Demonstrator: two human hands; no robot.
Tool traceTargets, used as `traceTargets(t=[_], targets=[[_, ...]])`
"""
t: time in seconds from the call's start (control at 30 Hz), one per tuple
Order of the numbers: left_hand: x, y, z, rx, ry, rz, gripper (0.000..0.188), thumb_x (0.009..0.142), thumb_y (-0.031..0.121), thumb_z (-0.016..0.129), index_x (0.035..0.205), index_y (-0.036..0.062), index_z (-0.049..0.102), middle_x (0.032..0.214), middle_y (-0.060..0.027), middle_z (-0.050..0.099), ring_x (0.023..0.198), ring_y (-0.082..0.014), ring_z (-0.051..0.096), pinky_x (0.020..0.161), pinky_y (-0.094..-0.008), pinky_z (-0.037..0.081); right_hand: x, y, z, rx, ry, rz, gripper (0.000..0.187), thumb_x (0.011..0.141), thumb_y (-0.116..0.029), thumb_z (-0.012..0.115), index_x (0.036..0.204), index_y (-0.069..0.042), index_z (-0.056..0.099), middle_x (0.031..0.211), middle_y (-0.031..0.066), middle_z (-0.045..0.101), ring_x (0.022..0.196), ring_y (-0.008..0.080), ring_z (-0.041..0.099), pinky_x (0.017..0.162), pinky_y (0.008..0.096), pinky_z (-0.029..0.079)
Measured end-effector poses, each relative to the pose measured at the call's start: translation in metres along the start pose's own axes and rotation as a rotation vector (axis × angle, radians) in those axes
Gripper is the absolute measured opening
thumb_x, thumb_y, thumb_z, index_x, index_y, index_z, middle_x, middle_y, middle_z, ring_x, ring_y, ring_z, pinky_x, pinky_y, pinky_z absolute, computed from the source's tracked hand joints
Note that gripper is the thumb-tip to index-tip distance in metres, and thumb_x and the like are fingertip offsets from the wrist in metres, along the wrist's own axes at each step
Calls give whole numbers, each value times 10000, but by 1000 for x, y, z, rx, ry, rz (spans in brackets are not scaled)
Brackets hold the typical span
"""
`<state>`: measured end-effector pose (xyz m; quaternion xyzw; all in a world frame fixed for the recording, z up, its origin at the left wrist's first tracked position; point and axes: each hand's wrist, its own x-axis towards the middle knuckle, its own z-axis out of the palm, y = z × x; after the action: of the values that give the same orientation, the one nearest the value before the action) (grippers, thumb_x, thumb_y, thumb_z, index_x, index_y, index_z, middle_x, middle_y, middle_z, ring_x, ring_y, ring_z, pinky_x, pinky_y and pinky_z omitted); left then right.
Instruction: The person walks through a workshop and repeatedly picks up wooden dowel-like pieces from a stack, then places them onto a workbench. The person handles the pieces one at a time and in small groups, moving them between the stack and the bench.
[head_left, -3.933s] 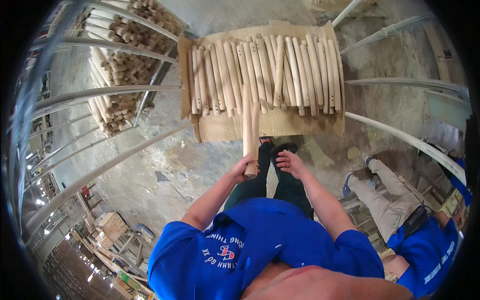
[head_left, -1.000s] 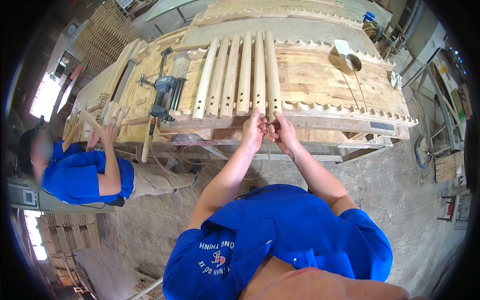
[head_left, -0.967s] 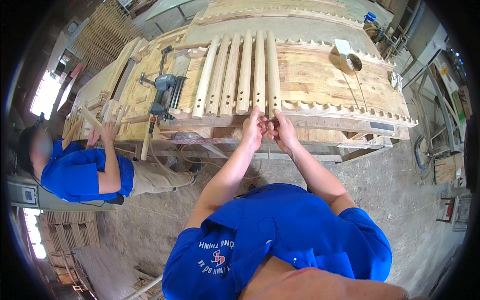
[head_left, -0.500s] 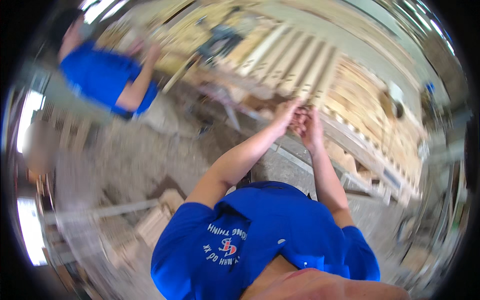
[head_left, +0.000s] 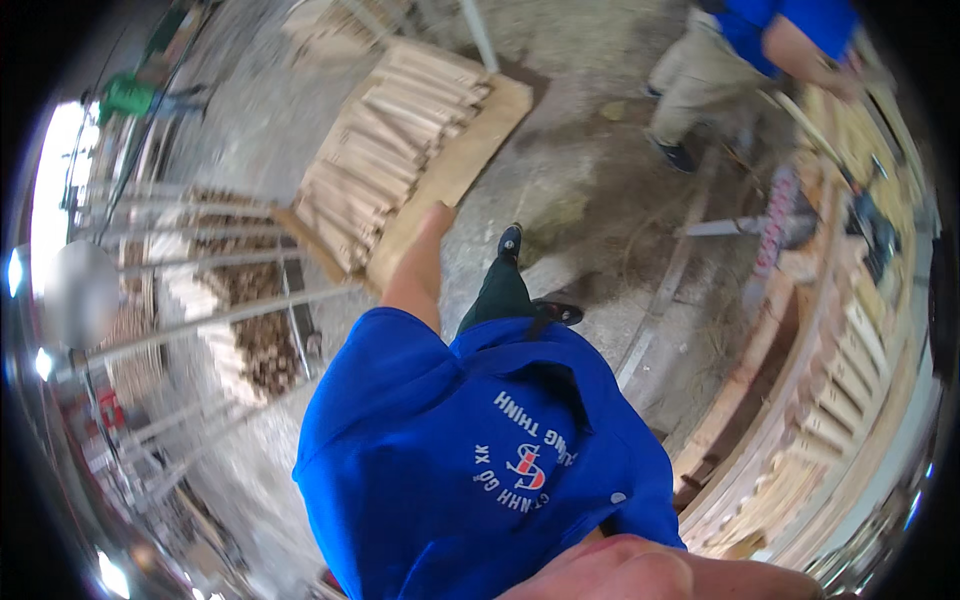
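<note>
My left arm reaches forward, and my left hand [head_left: 436, 220] is at its far end. The hand is small and smeared, so its fingers and anything in them cannot be made out. It appears over the near edge of a flat brown board [head_left: 485, 125]; touching or apart, I cannot tell. On that board lie rows of pale wooden slats [head_left: 375, 150], side by side. My right hand is out of view; only the right sleeve shows, beside the workbench.
A long workbench [head_left: 735, 410] with wooden pieces [head_left: 845, 395] curves along the right. A co-worker in a blue shirt [head_left: 740, 30] stands at its far end. Metal rails [head_left: 215, 318] and stacked wood [head_left: 245, 330] stand at left. A person in green [head_left: 128, 97] is farther off.
My view has swung left, away from the workbench. Both hands were together at the slats on the bench; now the left arm reaches toward the board of slats and the right hand has left view.
</note>
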<state>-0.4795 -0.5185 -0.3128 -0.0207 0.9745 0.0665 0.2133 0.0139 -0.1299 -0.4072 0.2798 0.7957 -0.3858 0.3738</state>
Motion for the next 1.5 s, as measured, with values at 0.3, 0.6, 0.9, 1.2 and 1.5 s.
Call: traceTargets(t=[0.3, 0.6, 0.9, 1.2, 1.5], targets=[[-91, -208, 48, -166, -339, -171, 338, 867, 274, 443, 992, 4, 604, 1040, -204, 603, 928, -365, 594, 788, -442, 475, 28, -126, -77, 685, 29, 234, 245, 858, -251, 568, 1036, -91, 518, 712, 68, 559, 489, 110, 489, 367, 227, 370], [-92, -279, 94, -611, -414, -93, 359, 804, 329, 541, 1053, 78, 603, 992, -181, 629, 953, -351, 588, 826, -410, 462, 87, -375, 72, 417, -142, -12, 287, 865, -216, 550, 1098, -52, 519, 793, 68, 593, 559, 104, 530, 495, 225, 441], [-27, -430, 115, -909, -184, -667, 367, 786, 336, 534, 1026, 72, 621, 959, -166, 641, 943, -306, 599, 820, -367, 456, 118, -501, 196, 187, -440, 37, 266, 859, -208, 557, 1076, -55, 546, 772, 37, 584, 593, 92, 532, 540, 231, 444], [26, -423, 174, -981, -212, -631, 346, 797, 331, 527, 979, 52, 620, 908, -157, 646, 903, -280, 611, 798, -361, 460, 286, -508, 210, -197, -384, -157, 207, 829, -229, 582, 911, -40, 579, 736, 70, 586, 560, 139, 557, 497, 279, 453], [13, -369, 219, -1264, -206, -603, 324, 867, 292, 506, 964, -7, 586, 788, -127, 631, 650, -201, 601, 631, -321, 465, 487, -690, 200, -347, 53, -589, 370, 773, -272, 607, 1039, -18, 567, 993, 156, 613, 920, 291, 584, 790, 368, 447]])
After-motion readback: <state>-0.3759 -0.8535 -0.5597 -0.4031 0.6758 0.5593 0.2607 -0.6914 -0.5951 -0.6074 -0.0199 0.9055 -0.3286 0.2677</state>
